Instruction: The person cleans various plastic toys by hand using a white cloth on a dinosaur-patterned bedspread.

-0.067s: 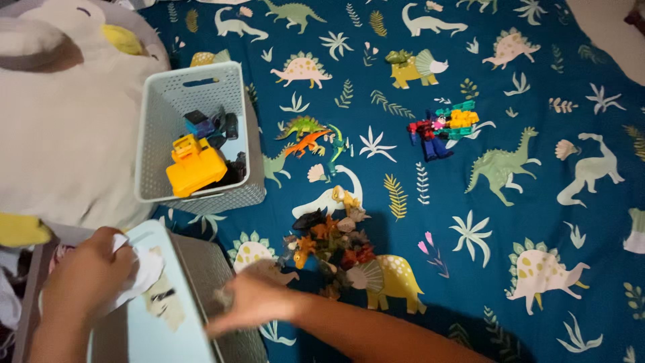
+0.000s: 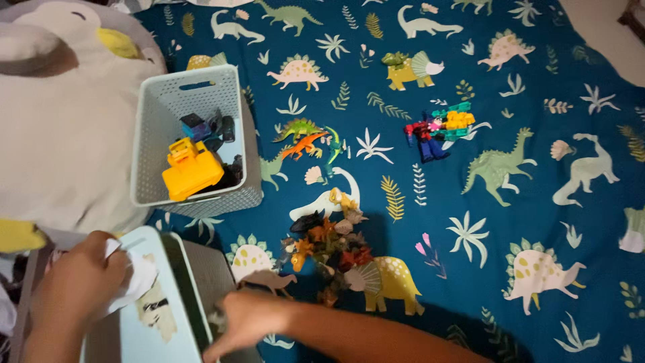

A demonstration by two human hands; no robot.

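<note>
Nearest me, at about seven o'clock, my left hand was clenched around a crumpled white cloth or tissue and pressed against the rim of a pale blue bin, as if steadying that bin so it would not tip on the soft bed. At six o'clock my right hand reached down at the bin's open side, fingers curled toward something small and blurred; I could not tell whether they were pinching anything. Just beyond the right hand, toward the centre, a heap of small toy animals lay bunched together within easy reach. Farther off at ten o'clock a white perforated basket stood upright, holding a yellow toy truck and darker pieces. Beside the basket, three loose toy dinosaurs lay flat on the dinosaur-print bedsheet. At one o'clock sat a cluster of block robots, well apart from the heap. A big grey plush filled the far left.
</note>
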